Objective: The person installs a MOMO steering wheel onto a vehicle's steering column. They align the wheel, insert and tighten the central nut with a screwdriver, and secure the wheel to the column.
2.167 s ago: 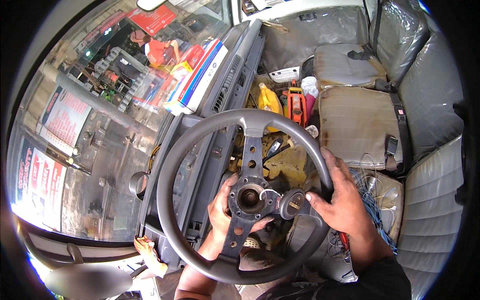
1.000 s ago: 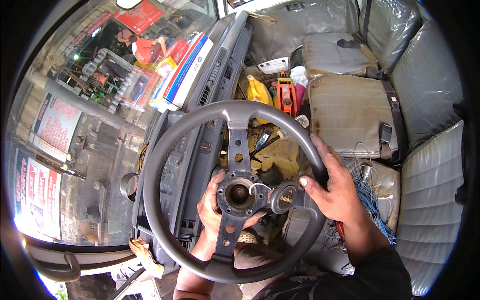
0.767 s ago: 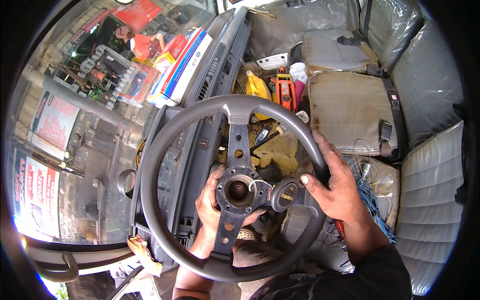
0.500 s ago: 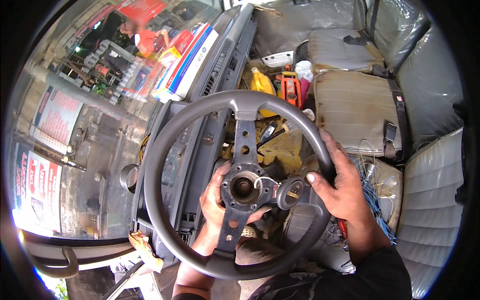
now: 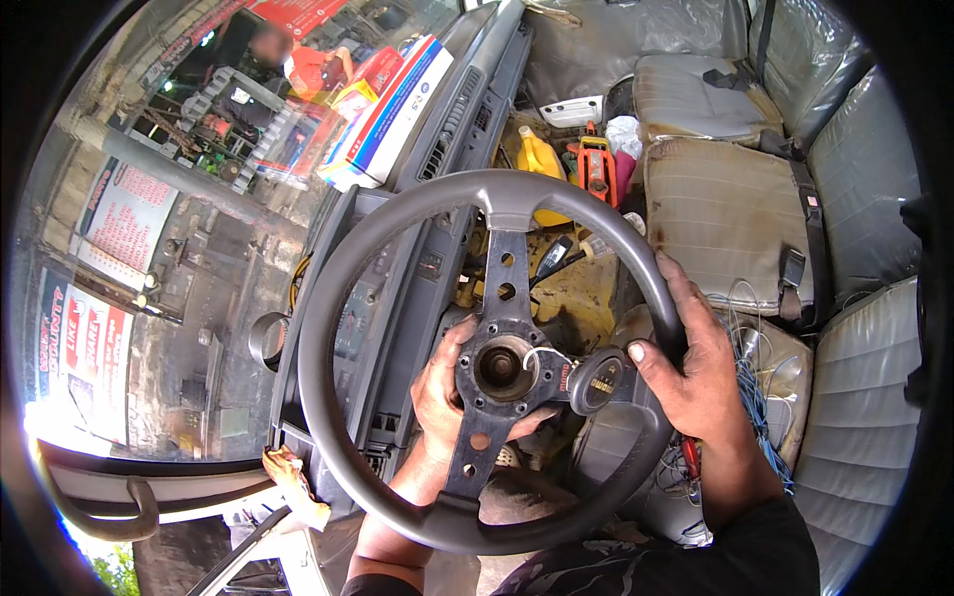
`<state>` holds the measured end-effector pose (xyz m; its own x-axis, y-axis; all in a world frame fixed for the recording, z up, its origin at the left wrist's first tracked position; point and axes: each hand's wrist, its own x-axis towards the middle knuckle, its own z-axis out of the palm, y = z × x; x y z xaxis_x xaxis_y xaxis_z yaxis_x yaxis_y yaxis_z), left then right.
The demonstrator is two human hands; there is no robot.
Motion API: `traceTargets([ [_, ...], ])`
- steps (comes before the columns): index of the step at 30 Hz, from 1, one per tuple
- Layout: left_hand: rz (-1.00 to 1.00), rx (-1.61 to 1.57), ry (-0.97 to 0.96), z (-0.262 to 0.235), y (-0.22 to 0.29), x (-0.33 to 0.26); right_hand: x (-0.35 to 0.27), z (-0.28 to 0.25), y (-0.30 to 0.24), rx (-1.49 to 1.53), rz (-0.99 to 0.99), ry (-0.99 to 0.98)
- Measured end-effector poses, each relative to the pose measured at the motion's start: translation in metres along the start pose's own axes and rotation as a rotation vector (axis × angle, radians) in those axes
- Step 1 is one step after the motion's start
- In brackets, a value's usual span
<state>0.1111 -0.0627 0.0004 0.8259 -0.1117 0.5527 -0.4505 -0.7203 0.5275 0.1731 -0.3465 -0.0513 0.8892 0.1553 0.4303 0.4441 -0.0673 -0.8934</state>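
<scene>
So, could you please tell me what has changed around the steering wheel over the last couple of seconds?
Very little. The steering wheel turned slightly and shifted in the picture as the head moved. The left hand stays behind the hub, fingers wrapped round it. The right hand stays on the rim, thumb beside the round horn button that hangs off the hub by a wire. Nothing was picked up or let go.

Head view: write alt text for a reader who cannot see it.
Inside a car, a person's left hand cups the open hub of a grey steering wheel, while the right hand grips the rim and holds a round horn button beside the hub. Worn seats lie beyond.
</scene>
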Motion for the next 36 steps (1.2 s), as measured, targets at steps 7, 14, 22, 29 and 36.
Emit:
traceTargets([
  [7,-0.105,-0.077,-0.030,-0.0007,-0.0006,-0.0026,0.0009,0.0001,0.0008,-0.024,-0.039,0.006],
  [14,-0.037,-0.015,-0.009,0.0016,-0.0018,-0.0026,0.0021,-0.0011,0.0023,-0.052,-0.043,0.003],
  [22,-0.099,-0.051,-0.006,0.0010,-0.0062,-0.0062,0.0019,-0.0003,0.0027,-0.028,-0.038,0.002],
  [29,-0.082,-0.052,0.008,0.0018,-0.0054,-0.0043,0.0012,0.0004,0.0008,-0.013,-0.014,0.010],
  [36,0.025,0.025,0.028,0.0016,-0.0042,-0.0028,0.0023,-0.0007,-0.0004,-0.029,-0.026,0.011],
])
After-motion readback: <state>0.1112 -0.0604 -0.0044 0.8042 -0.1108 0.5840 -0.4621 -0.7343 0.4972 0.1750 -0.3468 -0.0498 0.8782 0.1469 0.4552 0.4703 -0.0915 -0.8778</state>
